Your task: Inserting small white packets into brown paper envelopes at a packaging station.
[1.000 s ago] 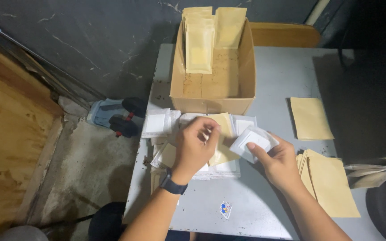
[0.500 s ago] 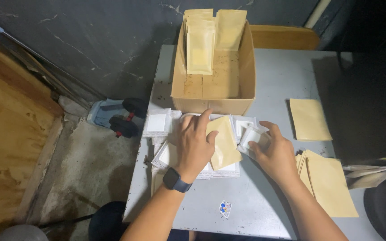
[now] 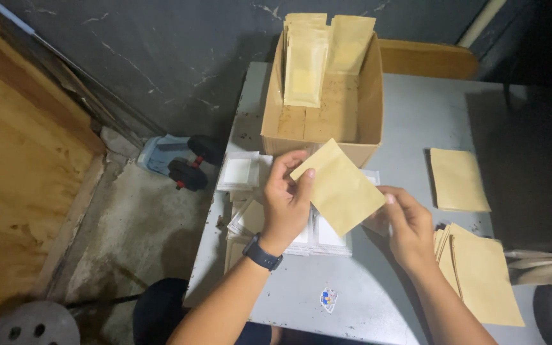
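Left hand: fingers pinch pouch at its 10 o'clock corner.
Right hand: fingertips clamp its 4 o'clock edge.
Box: 12 o'clock.

Two bare forearms enter from the lower edge of the frame, with no sleeves showing on either. The left hand, near the centre of the frame, has a dark smartwatch with a dark band strapped around its wrist. The right hand, right of centre, wears nothing; no rings are visible on either hand.
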